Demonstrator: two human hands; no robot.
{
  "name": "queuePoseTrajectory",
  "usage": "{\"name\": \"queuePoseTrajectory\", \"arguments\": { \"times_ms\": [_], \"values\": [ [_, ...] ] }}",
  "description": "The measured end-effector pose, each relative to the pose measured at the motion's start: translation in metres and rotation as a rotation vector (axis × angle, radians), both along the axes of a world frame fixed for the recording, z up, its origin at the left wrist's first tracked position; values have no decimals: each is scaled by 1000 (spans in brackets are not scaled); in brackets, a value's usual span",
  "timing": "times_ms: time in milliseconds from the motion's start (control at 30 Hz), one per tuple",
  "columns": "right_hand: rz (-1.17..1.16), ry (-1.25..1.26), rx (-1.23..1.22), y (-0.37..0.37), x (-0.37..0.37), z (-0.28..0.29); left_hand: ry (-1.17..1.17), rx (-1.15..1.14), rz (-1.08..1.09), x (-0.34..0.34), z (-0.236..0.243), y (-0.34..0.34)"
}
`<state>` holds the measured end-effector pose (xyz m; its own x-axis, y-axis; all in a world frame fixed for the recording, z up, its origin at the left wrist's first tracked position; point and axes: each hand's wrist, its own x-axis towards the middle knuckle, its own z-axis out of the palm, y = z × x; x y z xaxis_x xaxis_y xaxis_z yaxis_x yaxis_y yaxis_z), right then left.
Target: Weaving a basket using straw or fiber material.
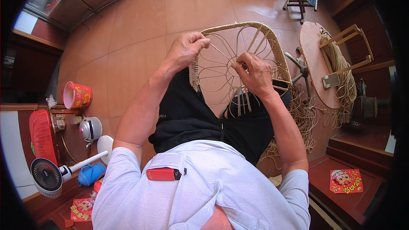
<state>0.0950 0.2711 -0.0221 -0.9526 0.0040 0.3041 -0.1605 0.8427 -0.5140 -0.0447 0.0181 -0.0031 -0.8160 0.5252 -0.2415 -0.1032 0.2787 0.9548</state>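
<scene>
Across my lap rests a frame [279, 53] with a rim wrapped in tan woven cord and thin petal-shaped wire loops around a central ring. My left hand [184, 52] is closed in a pinch at the frame's far left corner, gripping a thin tan cord [220, 50]. The cord runs taut from there down to the centre of the frame. Near the ring, the fingers of my right hand [255, 73] are pinched together on the cord's other end. Several pale cord strands cross the frame's far right corner and its near side.
To the right stands a round board [313, 55] bearing a cord bundle [341, 74]; loose cord [302, 121] heaps below. A folding stool [303, 2] stands far right. At left are a red bucket [79, 95], a kettle [90, 129], a fan [47, 174] and a blue jug [90, 173].
</scene>
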Motion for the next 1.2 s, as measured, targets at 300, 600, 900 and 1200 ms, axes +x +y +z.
{"name": "queuePoseTrajectory", "arguments": {
  "times_ms": [300, 600, 900, 1200],
  "values": [
    [-152, 179, -125, 6, -11, 13, 636, -136, 255, -18, 23, -2],
    [-400, 401, -521, -37, -28, -20, 944, -41, 318, -36, 78, 49],
    [-598, 93, -744, -81, 34, -58, 867, -208, 116, -24, 19, 58],
    [-436, -43, -185, -49, 64, 13, 848, -246, 74, -37, 31, 66]
  ]
}}
